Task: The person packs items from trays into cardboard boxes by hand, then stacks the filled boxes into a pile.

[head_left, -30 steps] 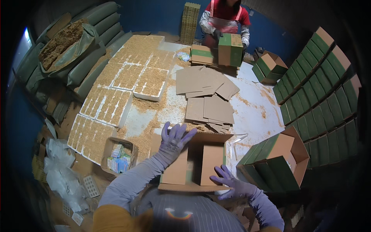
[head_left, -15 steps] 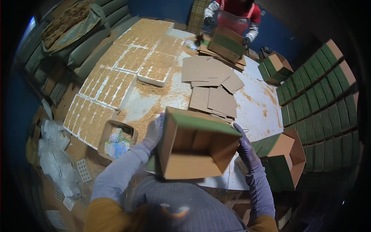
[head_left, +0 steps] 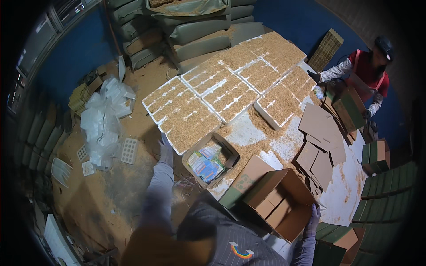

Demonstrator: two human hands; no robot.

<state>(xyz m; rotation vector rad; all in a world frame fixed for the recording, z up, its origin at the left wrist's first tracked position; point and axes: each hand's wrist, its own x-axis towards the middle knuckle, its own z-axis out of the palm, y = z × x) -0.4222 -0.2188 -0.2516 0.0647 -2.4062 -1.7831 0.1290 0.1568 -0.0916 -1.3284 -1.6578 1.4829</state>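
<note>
An open cardboard box (head_left: 284, 204) stands tilted at the near edge of the white table, its flap (head_left: 246, 179) spread to the left. Gloved, my right hand (head_left: 312, 218) grips the box's right rim. My left hand (head_left: 165, 152), also gloved, is off the box, with its fingers stretched out beside the near corner of a white foam tray (head_left: 188, 126) filled with sawdust-like material; whether it touches the tray I cannot tell. Between the tray and the box, a smaller carton (head_left: 234, 156) holds colourful printed packets (head_left: 205, 164).
Flattened cardboard sheets (head_left: 317, 153) lie on the table's right side. Across it, a person (head_left: 368, 77) handles another box (head_left: 349, 108). Green cartons (head_left: 388, 193) are stacked at right. Filled sacks (head_left: 199, 42) stand behind the trays; clear plastic (head_left: 102, 122) lies on the floor at left.
My left hand has let go of the box and moved left to the sawdust tray. The box now rests lower at the right, still in my right hand. The view has swung left.
</note>
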